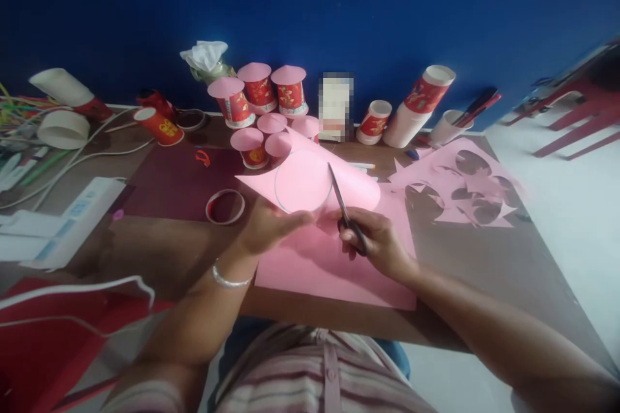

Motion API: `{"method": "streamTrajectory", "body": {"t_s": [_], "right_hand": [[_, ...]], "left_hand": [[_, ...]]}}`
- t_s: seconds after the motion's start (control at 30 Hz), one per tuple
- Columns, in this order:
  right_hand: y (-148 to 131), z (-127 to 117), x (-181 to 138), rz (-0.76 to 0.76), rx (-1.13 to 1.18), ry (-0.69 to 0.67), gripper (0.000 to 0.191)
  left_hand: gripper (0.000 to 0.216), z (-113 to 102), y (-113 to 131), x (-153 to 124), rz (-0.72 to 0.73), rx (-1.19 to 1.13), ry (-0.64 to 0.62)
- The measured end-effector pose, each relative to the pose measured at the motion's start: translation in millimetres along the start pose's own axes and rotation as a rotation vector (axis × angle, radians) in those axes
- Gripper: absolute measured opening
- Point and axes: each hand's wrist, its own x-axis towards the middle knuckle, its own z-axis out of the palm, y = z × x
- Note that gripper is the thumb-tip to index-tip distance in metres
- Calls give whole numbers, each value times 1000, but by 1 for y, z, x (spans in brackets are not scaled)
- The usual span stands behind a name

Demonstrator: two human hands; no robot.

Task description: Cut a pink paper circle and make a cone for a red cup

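Observation:
My left hand (268,227) pinches a sheet of pink paper (310,182) with a pencilled circle on it and holds it up above the table. My right hand (375,242) grips black-handled scissors (345,210), blades pointing up along the right side of the circle. A larger pink sheet (334,268) lies flat on the wooden table (179,245) beneath both hands. A silver bangle sits on my left wrist.
Several red paper cups capped with pink paper discs (256,87) stand behind the sheet. A tape roll (225,206) lies left of my hands. Pink offcuts with round holes (460,190) lie at right. Cup stacks (419,106), a power strip (72,219) and cables crowd the back and left.

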Motion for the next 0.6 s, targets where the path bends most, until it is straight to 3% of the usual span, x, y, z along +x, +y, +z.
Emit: {"method": "streamTrajectory", "body": {"t_s": [0.1, 0.2, 0.37, 0.6], "right_hand": [[3, 2, -1, 2, 5, -6, 48], [5, 3, -2, 39, 26, -8, 48], [6, 6, -3, 72, 63, -19, 50], [6, 6, -2, 98, 69, -13, 50]], "left_hand": [[56, 17, -3, -3, 42, 112, 249], [41, 24, -3, -1, 111, 154, 331], [30, 21, -6, 0, 101, 170, 313], [35, 17, -6, 0, -10, 140, 229]]}}
